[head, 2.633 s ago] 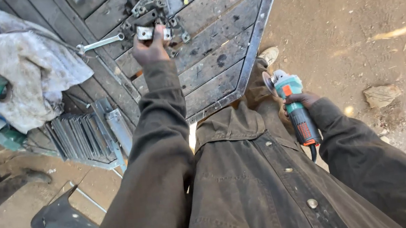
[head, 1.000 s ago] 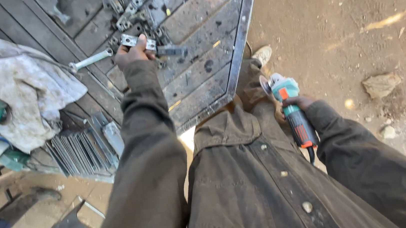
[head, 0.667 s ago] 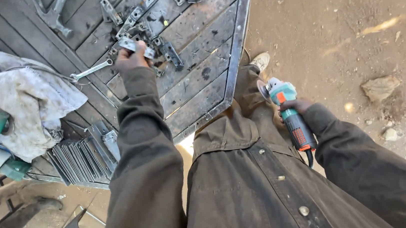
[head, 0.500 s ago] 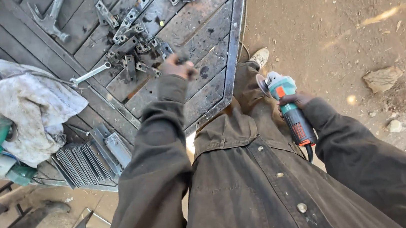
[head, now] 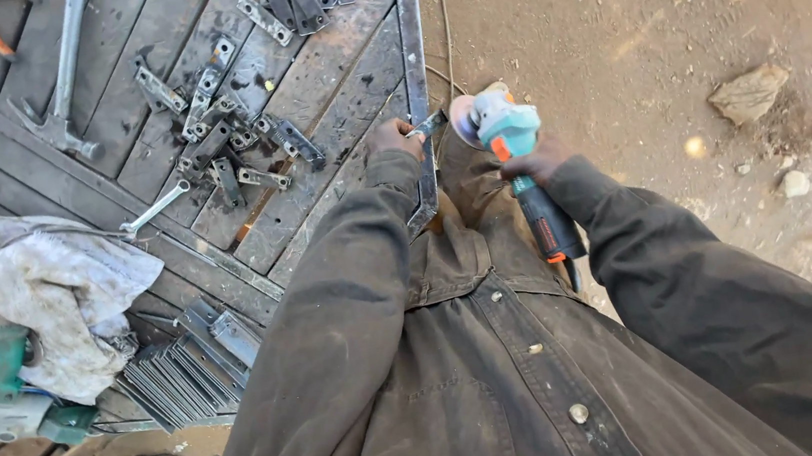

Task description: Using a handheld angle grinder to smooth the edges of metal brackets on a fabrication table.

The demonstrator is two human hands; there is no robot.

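While our left hand [head: 393, 141] pinches a small metal piece [head: 431, 123] just past the table [head: 351, 83] edge, the disc [head: 463, 121] of the grinder [head: 509, 137] sits right beside it, so we judge a slip could bring fingers to the disc or fling the piece. Our right hand [head: 538, 159] wraps closed around the grinder's body. The piece looks thin, flat, grey and short.

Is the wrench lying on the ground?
No, the wrench lies on the metal work table beside a pile of small brackets.
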